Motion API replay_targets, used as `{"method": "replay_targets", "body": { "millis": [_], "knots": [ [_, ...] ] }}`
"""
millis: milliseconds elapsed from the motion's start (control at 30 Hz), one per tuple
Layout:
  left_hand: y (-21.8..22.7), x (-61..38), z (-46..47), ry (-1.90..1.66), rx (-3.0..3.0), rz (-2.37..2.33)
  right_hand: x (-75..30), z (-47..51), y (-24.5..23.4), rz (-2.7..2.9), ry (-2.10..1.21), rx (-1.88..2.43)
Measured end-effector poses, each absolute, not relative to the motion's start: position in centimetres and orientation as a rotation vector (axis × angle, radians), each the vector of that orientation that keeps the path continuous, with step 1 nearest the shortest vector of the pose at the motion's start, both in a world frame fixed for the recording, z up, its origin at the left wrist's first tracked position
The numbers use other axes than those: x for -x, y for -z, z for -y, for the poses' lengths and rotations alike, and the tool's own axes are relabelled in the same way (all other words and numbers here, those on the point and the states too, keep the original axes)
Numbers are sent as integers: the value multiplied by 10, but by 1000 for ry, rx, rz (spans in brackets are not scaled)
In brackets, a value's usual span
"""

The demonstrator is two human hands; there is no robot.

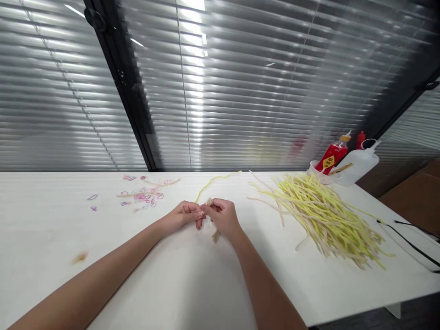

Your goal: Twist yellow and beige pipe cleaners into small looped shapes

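Note:
My left hand (184, 214) and my right hand (222, 215) meet over the white table, fingers pinched together. Between them is a small beige bundle that looks like bent pipe cleaner (208, 201); most of it is hidden by the fingers. Its beige ends (216, 236) hang out below my right hand. My left fingertips close on a small pale part of it. Just beyond the hands, a single yellow pipe cleaner (209, 183) curves away to the back; whether it joins the bundle I cannot tell. To the right lies a large pile of yellow and beige pipe cleaners (326, 215).
Small coloured elastic bands (146, 196) lie scattered at the back left, with beige strands among them. A red bottle (332, 156) in a clear tub (318, 173) and a white squeeze bottle (359, 165) stand back right. Black cables (412, 238) cross the right edge. Blinds (240, 91) rise behind.

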State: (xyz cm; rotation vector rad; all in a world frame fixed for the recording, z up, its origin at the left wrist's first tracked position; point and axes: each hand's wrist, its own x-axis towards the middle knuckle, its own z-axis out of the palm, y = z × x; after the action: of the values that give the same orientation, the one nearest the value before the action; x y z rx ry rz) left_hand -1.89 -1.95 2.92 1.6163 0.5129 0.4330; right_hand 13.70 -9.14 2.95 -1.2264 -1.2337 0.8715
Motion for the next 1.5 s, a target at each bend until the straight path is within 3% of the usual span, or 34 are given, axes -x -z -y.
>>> {"method": "replay_targets", "body": {
  "millis": [233,467,1000,1167,1333,1500],
  "knots": [
    [-28,19,18,-388,-1621,-476,-132,92,-28,1298,-530,1268],
    [-27,19,19,-387,-1571,-451,-139,92,-36,1133,-1098,1072],
    [-24,17,27,-369,-1670,-543,-147,85,-30,765,-956,986],
    [-25,17,37,-413,-2123,-506,-170,82,-29,466,-947,957],
    [-31,14,50,-357,-2701,-150,-179,79,-29,329,-949,949],
    [-35,12,56,-293,-2819,-238,-178,77,-25,308,-983,939]
  ]
}}
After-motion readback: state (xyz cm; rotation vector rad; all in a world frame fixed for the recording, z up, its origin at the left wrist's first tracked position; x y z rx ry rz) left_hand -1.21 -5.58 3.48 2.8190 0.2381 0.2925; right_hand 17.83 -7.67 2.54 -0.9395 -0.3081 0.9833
